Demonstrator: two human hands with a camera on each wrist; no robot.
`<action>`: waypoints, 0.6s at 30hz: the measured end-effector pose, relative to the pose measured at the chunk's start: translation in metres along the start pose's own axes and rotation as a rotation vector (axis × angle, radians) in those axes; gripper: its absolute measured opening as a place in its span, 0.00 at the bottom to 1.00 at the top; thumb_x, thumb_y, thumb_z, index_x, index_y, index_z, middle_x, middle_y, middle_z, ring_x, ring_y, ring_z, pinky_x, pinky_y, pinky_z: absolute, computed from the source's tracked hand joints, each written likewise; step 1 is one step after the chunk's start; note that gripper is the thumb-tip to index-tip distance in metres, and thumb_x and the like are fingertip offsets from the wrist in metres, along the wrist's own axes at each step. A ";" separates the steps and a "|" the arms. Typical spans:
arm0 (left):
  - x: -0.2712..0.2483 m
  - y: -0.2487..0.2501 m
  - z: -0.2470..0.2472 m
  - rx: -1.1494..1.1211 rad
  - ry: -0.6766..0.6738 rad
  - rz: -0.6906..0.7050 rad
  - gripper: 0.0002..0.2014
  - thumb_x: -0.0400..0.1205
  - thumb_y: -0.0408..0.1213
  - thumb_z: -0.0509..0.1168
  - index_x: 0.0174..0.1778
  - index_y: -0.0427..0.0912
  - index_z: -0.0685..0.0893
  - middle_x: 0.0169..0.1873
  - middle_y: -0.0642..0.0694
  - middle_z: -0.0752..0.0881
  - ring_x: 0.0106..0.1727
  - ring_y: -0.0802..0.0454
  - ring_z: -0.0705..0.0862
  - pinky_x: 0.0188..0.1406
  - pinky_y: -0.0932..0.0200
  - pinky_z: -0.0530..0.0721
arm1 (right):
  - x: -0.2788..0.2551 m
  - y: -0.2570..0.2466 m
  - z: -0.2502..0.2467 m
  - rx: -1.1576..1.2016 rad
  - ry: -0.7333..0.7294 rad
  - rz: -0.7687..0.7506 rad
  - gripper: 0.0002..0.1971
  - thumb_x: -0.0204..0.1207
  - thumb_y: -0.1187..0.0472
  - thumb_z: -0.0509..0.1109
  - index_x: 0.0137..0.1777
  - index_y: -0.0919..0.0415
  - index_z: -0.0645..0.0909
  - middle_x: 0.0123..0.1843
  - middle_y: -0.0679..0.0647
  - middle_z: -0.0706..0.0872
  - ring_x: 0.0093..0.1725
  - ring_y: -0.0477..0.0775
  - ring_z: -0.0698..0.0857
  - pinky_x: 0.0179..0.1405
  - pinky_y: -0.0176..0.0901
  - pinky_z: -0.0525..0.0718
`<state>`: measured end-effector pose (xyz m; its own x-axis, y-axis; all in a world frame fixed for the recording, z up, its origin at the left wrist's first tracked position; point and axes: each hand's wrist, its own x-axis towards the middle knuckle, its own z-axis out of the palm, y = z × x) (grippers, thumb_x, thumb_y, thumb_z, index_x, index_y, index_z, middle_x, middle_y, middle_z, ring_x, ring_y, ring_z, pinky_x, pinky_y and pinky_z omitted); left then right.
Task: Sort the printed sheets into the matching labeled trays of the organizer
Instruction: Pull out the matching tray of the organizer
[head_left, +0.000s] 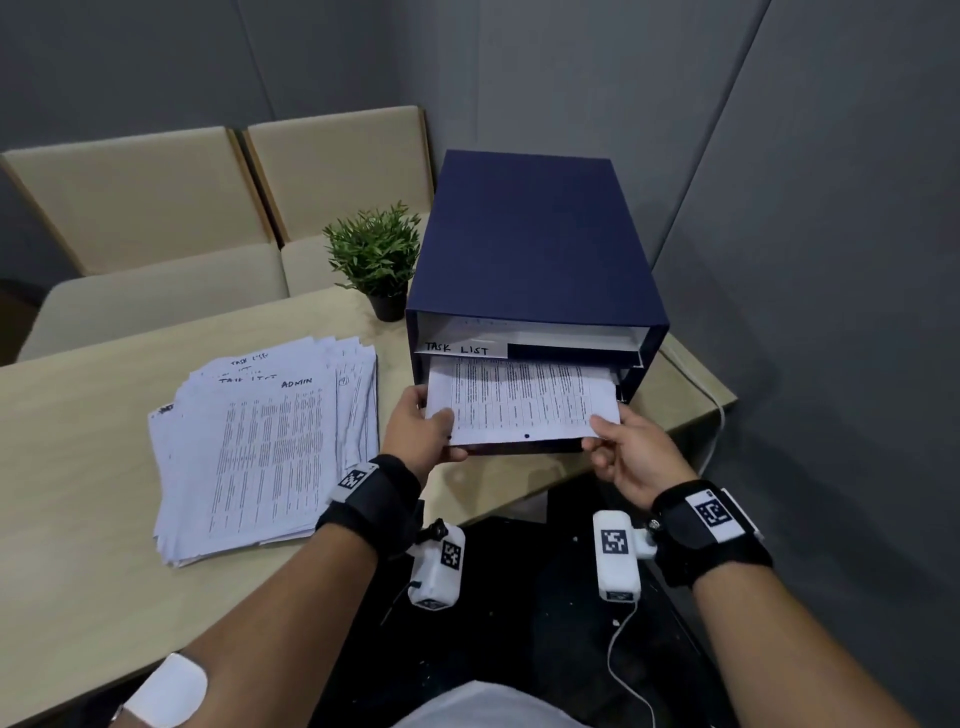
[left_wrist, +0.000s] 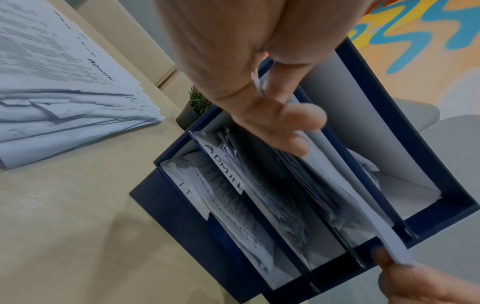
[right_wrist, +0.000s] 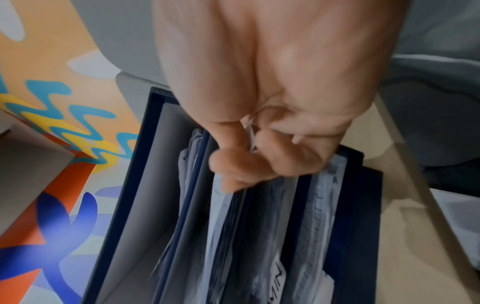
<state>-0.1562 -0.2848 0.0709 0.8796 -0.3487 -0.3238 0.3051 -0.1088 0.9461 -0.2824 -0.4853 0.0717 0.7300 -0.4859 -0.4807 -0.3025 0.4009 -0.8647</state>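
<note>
Both hands, left hand (head_left: 421, 431) and right hand (head_left: 631, 449), pinch the printed sheet (head_left: 522, 402) by its near corners, half inside the organizer (head_left: 535, 260); it is best kept level and slid straight in.

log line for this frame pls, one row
step: inserting sheet into organizer | slot: under TASK LIST label | left hand: grip on sheet | right hand: grip on sheet | stack: on table

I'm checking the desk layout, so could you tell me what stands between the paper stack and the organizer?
A small potted plant stands between the paper stack and the organizer, toward the desk's back edge; the head view shows it.
</note>
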 end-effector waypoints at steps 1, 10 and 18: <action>0.000 0.002 0.000 -0.050 -0.005 -0.013 0.14 0.84 0.28 0.57 0.66 0.39 0.68 0.53 0.36 0.81 0.31 0.44 0.87 0.20 0.61 0.82 | 0.002 -0.004 0.004 0.015 0.016 -0.018 0.09 0.85 0.66 0.59 0.60 0.56 0.77 0.25 0.52 0.81 0.16 0.43 0.72 0.15 0.30 0.66; -0.006 -0.002 -0.014 -0.091 -0.027 -0.048 0.12 0.87 0.32 0.57 0.66 0.42 0.68 0.41 0.39 0.84 0.28 0.47 0.84 0.24 0.59 0.82 | 0.036 -0.024 0.034 0.256 0.123 -0.040 0.07 0.86 0.68 0.56 0.47 0.58 0.72 0.45 0.58 0.87 0.31 0.53 0.87 0.18 0.33 0.77; -0.003 -0.010 -0.047 -0.010 -0.009 -0.039 0.11 0.85 0.28 0.59 0.63 0.38 0.72 0.44 0.37 0.82 0.32 0.47 0.84 0.30 0.57 0.81 | 0.029 -0.009 0.050 0.064 -0.016 -0.025 0.07 0.84 0.66 0.62 0.44 0.57 0.76 0.36 0.56 0.88 0.26 0.51 0.86 0.23 0.37 0.79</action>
<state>-0.1447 -0.2386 0.0623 0.8638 -0.3523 -0.3602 0.3428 -0.1130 0.9326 -0.2280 -0.4639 0.0733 0.7470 -0.4839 -0.4560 -0.2445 0.4378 -0.8652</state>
